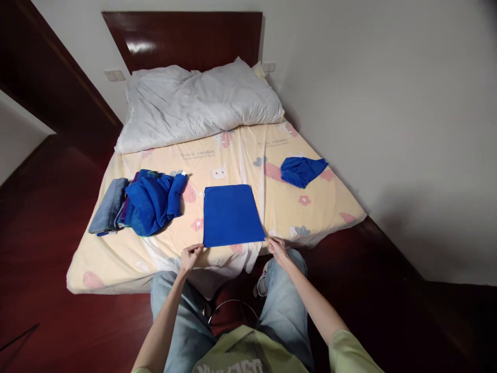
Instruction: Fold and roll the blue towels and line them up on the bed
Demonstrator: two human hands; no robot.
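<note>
A blue cloth (233, 215) lies spread flat as a near square at the front of the bed, its lower edge close to the bed's edge. My left hand (191, 256) pinches its near left corner. At the near right corner, my right hand (277, 247) grips the cloth between thumb and fingers. Left of it sits a crumpled blue cloth (151, 202), with a rolled blue cloth (177, 196) against its right side. A grey-blue rolled cloth (108, 206) rests at the far left of that group. Another crumpled blue cloth (303, 171) lies by itself to the right.
The bed (229, 160) has a pale yellow printed sheet, and a large white pillow (202, 101) lies along its head. Behind it stands a dark wooden headboard (186, 39). A white wall (380, 129) runs along the right. Dark red floor (39, 248) surrounds the bed.
</note>
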